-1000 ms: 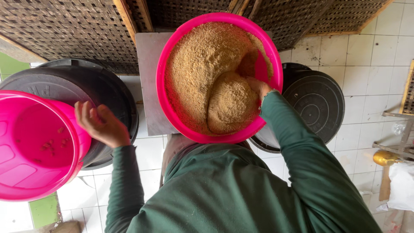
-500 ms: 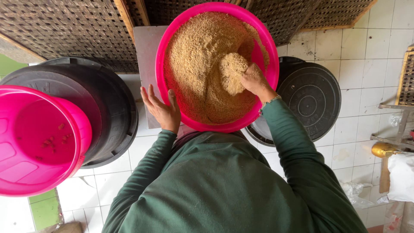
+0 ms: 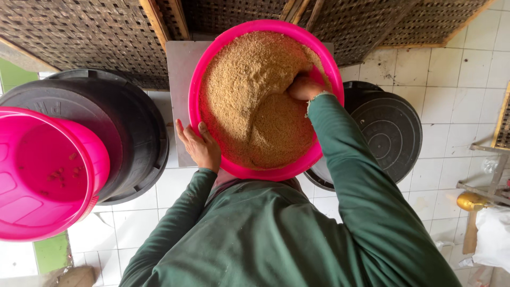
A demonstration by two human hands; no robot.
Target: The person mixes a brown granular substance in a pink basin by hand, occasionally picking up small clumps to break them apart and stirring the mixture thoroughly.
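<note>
A big pink basin [image 3: 197,85] full of brown grainy meal [image 3: 249,90] rests on a grey board [image 3: 178,69] in front of me. My left hand [image 3: 198,144] lies flat against the basin's near left rim, fingers spread. My right hand [image 3: 303,87] is dug into the meal at the right side, fingers buried so only the back and wrist show. Green sleeves cover both arms.
An empty pink bucket [image 3: 42,170] sits on an upturned black tub [image 3: 122,133] at left. A black round lid [image 3: 390,130] lies right of the basin. Woven lattice panels [image 3: 79,32] stand behind. White floor tiles, a brass object [image 3: 470,201] and white bag [image 3: 494,236] at right.
My left hand moved from beside the pink bucket to the basin's left rim. My right hand carried a lump of meal upward, then pushed down into the heap on the right.
</note>
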